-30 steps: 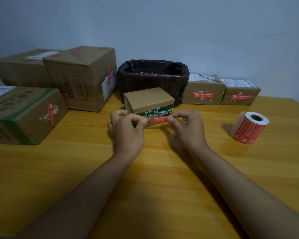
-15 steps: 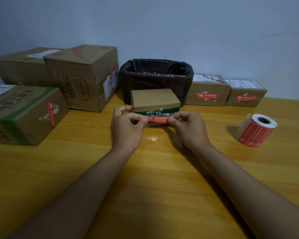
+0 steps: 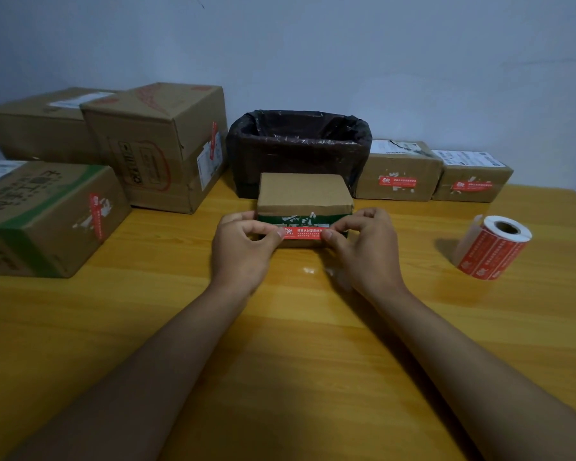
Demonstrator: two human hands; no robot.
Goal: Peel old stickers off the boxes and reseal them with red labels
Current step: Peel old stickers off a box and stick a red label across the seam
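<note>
A small cardboard box [image 3: 305, 193] with a green-printed front stands on the wooden table [image 3: 280, 344], just ahead of my hands. A red label [image 3: 302, 233] stretches flat across its front face. My left hand [image 3: 243, 249] pinches the label's left end between thumb and forefinger. My right hand [image 3: 363, 251] pinches its right end the same way. A roll of red labels [image 3: 492, 249] lies on the table to the right.
A black-lined bin [image 3: 300, 148] stands right behind the small box. Three larger cardboard boxes [image 3: 157, 144] crowd the left side. Two small boxes [image 3: 398, 171] with red labels sit at the back right. Small paper scraps [image 3: 310, 270] lie under my hands.
The small box has turned to face me squarely. Both hands keep their pinch on the red label, which now lies level across the box front.
</note>
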